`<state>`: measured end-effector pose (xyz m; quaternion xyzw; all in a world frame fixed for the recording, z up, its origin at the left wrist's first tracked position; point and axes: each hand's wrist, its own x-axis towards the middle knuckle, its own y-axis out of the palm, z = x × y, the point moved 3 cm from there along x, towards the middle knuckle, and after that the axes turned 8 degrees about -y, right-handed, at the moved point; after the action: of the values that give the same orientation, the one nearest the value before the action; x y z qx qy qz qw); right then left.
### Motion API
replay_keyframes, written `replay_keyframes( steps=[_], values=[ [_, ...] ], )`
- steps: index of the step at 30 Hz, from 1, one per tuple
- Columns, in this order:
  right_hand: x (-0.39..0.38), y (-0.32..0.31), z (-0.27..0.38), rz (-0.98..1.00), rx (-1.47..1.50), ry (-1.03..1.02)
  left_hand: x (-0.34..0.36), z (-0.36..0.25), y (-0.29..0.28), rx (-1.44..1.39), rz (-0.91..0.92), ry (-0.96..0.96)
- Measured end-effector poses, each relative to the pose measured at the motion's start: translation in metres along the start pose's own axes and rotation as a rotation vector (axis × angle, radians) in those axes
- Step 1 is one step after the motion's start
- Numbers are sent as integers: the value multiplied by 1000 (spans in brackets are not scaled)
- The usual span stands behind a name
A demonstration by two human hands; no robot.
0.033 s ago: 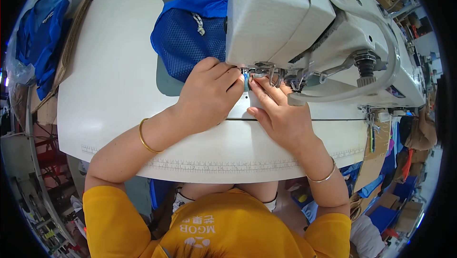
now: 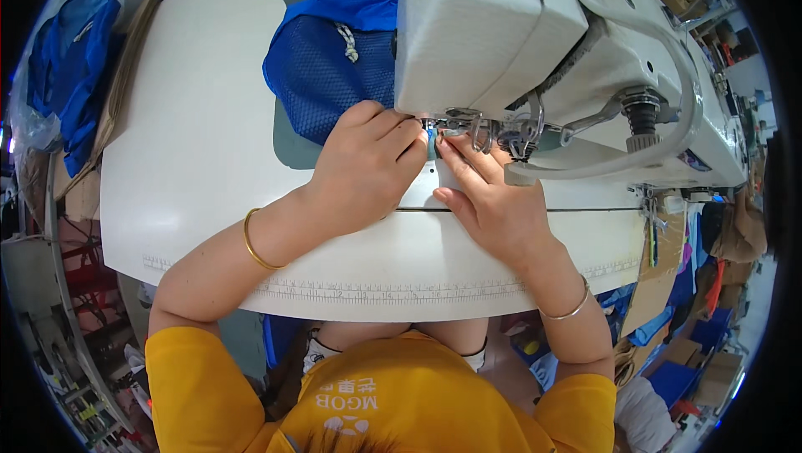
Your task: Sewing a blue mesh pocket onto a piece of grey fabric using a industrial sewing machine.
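Observation:
A blue mesh bag [image 2: 330, 73] with a pale knotted cord lies partly under the head of a white sewing machine [image 2: 476, 35]. My left hand [image 2: 372, 165] is closed at the bag's near edge, just left of the presser foot [image 2: 430, 125]; its fingertips are partly hidden. My right hand [image 2: 493, 190] lies with fingers extended and flat, close to the other side of the foot. Its farther fingers pass under the machine's thread guides. Between the two hands a narrow bit of light-blue material [image 2: 432, 148] shows at the foot.
Beneath the bag is a grey-green sheet [image 2: 292, 148] on the white table [image 2: 192, 119]. A printed ruler [image 2: 393, 293] runs along its front edge. More blue bags [image 2: 71, 69] hang at far left. Cardboard [image 2: 656, 273] and piled cloth stand at the right.
The bag has shifted very slightly left. The machine's thread lever, right of the head, stands in a different position. Both hands look the same.

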<state>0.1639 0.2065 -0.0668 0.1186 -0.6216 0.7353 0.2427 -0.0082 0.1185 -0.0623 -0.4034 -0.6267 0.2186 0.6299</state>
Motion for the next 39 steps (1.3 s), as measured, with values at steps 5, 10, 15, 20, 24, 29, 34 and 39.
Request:
replay_keyframes(
  steps=[5,10,15,20,24,29,34,39],
  values=[
    [0,0,0,52,-14,7,1,-1,-6,-27,47,-42],
    [0,-2,0,25,2,17,0,0,-3,-46,35,-55],
    [0,-4,-1,81,-7,33,0,-2,-3,-32,33,-56],
    [-4,-1,-2,193,-66,72,2,-2,-3,-11,-12,-20],
    [-2,-3,-2,148,-64,31,2,0,-2,3,-10,-28],
    [-1,-5,-2,120,-48,7,3,-1,-4,-6,-22,-32],
    [-4,-2,-3,156,-109,4,5,-1,-5,16,-66,-22],
    [2,-3,1,21,41,23,4,1,-3,-19,-86,-34]
  ],
)
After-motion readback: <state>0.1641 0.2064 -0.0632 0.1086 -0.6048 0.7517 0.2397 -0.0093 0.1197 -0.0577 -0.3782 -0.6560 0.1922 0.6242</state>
